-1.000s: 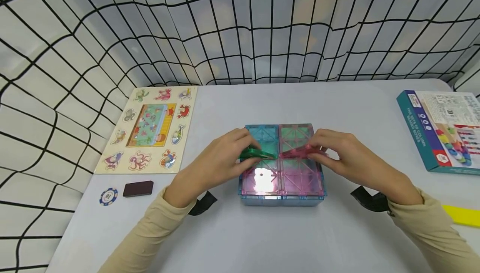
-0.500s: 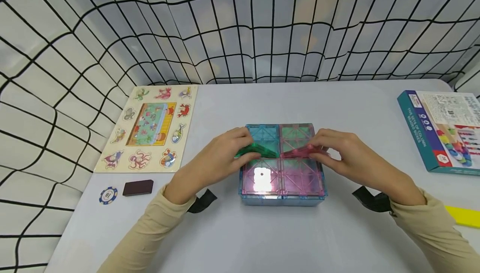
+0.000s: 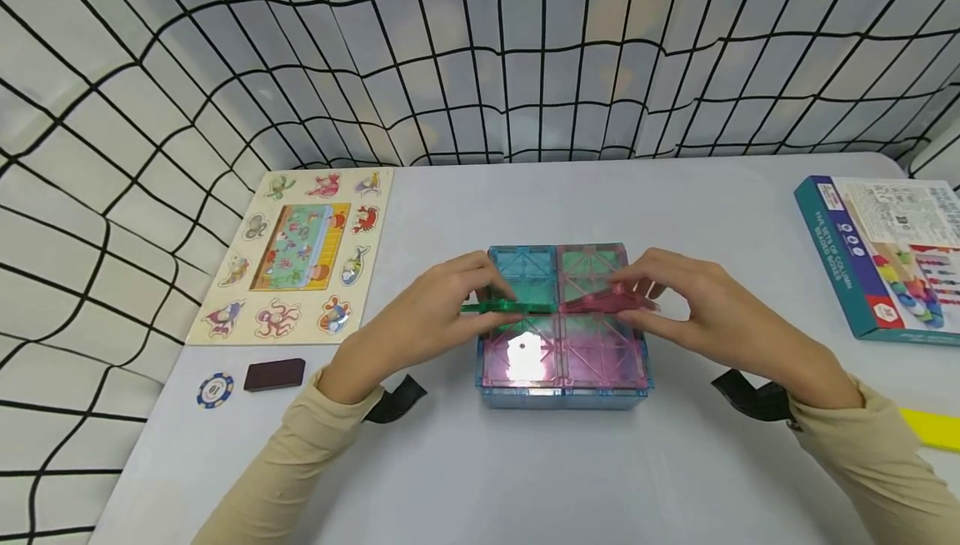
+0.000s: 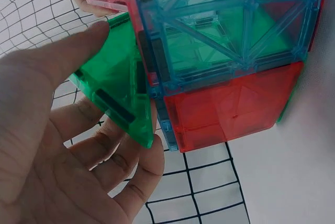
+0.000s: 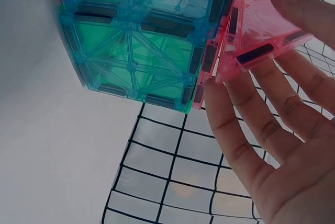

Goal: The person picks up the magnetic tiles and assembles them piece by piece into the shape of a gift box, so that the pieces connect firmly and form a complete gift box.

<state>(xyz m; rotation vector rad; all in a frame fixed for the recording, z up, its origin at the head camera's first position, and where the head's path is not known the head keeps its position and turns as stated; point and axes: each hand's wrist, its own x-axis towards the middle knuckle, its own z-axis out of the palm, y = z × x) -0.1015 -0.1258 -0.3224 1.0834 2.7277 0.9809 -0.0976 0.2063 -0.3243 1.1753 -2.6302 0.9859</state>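
Note:
A flat box of translucent magnetic tiles [image 3: 562, 345] sits mid-table, its top made of blue, green and pink squares. My left hand [image 3: 431, 320] pinches a green triangular tile [image 3: 501, 307] over the box's left half; the left wrist view shows that green tile [image 4: 118, 88] held between thumb and fingers against the box [image 4: 225, 51]. My right hand [image 3: 693, 307] pinches a pink triangular tile [image 3: 600, 303] over the right half. In the right wrist view the pink tile [image 5: 251, 35] touches the box's edge [image 5: 136, 41]. The two tiles meet tip to tip above the box's middle.
An animal peg puzzle board [image 3: 296, 253] lies at the left. A poker chip [image 3: 215, 390] and a dark brown block [image 3: 275, 375] sit near the left front. A teal game box [image 3: 885, 253] lies at the right, a yellow piece [image 3: 933, 428] at the right edge. Black netting [image 3: 480, 53] surrounds the table.
The green tile in my left hand has tipped toward level and now shows edge-on. My right hand has lifted slightly with the pink tile. The box has not moved.

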